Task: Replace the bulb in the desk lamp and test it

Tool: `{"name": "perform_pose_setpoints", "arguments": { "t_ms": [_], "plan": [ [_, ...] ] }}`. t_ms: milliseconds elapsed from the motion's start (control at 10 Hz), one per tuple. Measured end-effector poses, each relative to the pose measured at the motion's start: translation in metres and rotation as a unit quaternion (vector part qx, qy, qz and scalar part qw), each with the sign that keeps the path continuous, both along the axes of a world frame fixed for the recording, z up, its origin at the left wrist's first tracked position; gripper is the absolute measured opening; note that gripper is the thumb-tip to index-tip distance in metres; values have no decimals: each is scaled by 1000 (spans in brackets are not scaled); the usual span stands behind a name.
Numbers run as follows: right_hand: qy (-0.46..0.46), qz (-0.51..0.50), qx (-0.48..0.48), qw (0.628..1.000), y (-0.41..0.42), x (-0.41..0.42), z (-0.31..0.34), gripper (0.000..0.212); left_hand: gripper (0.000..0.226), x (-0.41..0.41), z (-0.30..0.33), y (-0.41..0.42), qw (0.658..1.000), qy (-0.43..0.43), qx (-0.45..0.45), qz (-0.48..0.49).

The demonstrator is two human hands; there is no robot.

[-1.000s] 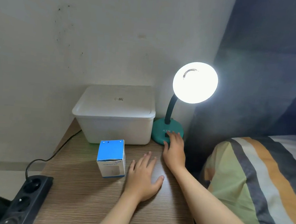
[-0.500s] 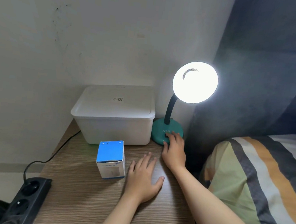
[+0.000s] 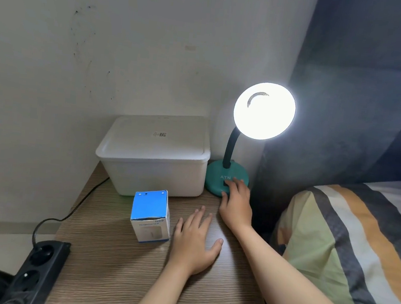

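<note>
as the lamp stays lit, both hands hold unchanged: right hand fingers on its base, left hand flat, empty.

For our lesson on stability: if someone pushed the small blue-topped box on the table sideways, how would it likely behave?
The blue-topped box looks like thin cardboard, so probably light and easily slid on the smooth wooden table. It stands taller than wide, so a high push might tip it. Flat faces mean it shouldn't roll.

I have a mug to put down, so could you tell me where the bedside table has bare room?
The near part of the table, between the power strip and the left hand's forearm, is bare. The back is crowded: white bin, lamp base under the right hand, blue box beside the left hand.
</note>
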State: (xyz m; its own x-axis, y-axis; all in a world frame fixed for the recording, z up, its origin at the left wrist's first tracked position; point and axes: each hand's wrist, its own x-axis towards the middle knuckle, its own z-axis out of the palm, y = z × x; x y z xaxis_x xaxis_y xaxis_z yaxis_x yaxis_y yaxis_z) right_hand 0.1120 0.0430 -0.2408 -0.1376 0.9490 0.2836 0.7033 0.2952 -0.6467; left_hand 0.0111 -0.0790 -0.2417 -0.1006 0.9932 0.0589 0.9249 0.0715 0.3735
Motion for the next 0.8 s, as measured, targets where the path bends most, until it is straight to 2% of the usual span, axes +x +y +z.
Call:
{"name": "perform_pose_setpoints", "arguments": {
  "t_ms": [500, 600, 700, 800],
  "plan": [
    [-15, 3, -19, 1000, 1, 0, 0, 42, 68, -1, -1, -2, 1000, -15, 18, -13],
    [6, 7, -24, 1000, -3, 1, 3, 45, 68, -1, 0, -2, 1000, -12, 13, -16],
    [63, -9, 17, 998, -12, 2, 7, 43, 67, -2, 1, -1, 1000, -17, 17, -20],
    [151, -10, 82, 985, -45, 9, 8, 34, 56, -1, -3, -7, 997, -15, 65, -44]
  ]
}}
